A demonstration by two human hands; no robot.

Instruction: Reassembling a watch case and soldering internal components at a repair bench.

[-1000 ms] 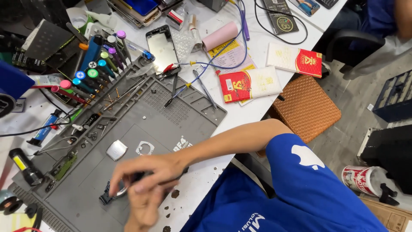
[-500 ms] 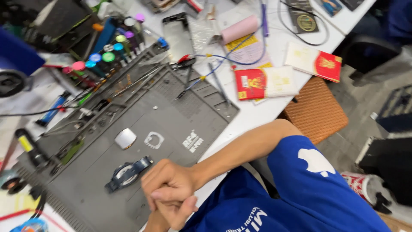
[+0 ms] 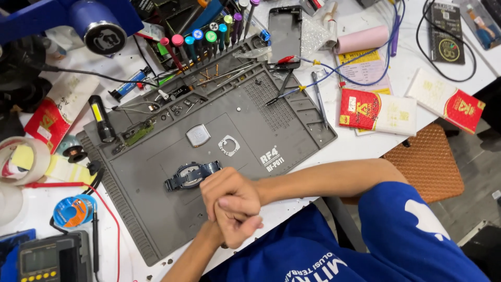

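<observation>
The right hand is wrapped over the left hand, both curled closed upon each other with nothing seen between them, at the near edge of the grey repair mat. A dark wristwatch lies face up on the mat just beside the right knuckles, whether touching cannot be told. Beyond it are laid a square watch back and a white bezel ring.

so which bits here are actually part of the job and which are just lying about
In hand:
- wristwatch, beside the clasped hands
- square watch part
- ring-shaped bezel
- grey work mat

Lying about:
- phone
- red packets
- pink roll
- solder spool
- tape roll
</observation>
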